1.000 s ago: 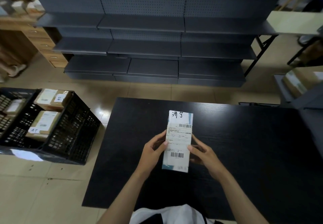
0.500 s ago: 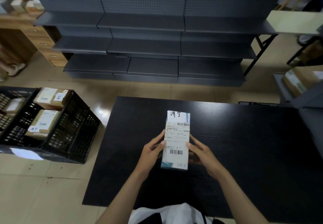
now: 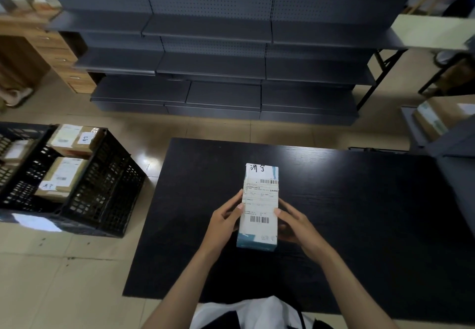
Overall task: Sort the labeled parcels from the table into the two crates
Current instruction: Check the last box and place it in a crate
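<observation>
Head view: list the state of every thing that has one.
white parcel: held over the table, label side up.
left hand: grips the parcel's left edge.
right hand: grips its right edge.
right crate: on the floor, holds brown parcels.
left crate: partly cut off, holds a labeled parcel.

White rectangular carton parcel point(image 3: 259, 205) with blue trim: printed label with two barcodes faces up, handwritten characters at the far end. It is held lengthwise over the black table point(image 3: 359, 213), its long sides pinched between the left hand point(image 3: 223, 223) and right hand point(image 3: 295, 228). Two black lattice plastic crates stand on the floor left of the table. The nearer crate point(image 3: 102, 187) holds two labelled brown cardboard parcels point(image 3: 64, 174); the farther crate point(image 3: 15, 133) is cut off by the picture's edge.
</observation>
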`<state>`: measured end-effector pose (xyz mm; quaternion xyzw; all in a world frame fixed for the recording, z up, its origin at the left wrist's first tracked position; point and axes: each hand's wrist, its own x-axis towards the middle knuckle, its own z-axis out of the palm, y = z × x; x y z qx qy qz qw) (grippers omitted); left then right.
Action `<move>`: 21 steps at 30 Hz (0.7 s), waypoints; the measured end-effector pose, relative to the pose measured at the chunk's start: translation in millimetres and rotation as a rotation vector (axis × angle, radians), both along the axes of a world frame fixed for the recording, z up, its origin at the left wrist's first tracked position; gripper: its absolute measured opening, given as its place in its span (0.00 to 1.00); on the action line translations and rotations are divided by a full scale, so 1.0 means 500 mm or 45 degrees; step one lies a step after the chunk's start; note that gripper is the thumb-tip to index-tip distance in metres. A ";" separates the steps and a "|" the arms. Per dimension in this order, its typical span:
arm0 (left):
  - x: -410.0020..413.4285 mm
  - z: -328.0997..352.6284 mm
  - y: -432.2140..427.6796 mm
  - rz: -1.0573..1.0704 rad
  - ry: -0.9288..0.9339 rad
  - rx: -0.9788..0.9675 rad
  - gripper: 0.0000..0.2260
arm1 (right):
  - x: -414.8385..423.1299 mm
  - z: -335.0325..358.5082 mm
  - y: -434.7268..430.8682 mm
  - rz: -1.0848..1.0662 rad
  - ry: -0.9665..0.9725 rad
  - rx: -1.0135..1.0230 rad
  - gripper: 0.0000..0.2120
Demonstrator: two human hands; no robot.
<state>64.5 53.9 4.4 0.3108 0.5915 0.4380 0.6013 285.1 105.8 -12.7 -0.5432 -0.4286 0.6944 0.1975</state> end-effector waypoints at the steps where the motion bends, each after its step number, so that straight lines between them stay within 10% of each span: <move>1: -0.002 -0.001 -0.001 -0.004 -0.005 0.002 0.20 | -0.001 -0.001 -0.005 -0.017 0.017 -0.005 0.25; 21: -0.067 -0.037 -0.102 0.018 -0.197 -0.073 0.22 | -0.055 -0.015 -0.092 -0.122 -0.005 0.121 0.22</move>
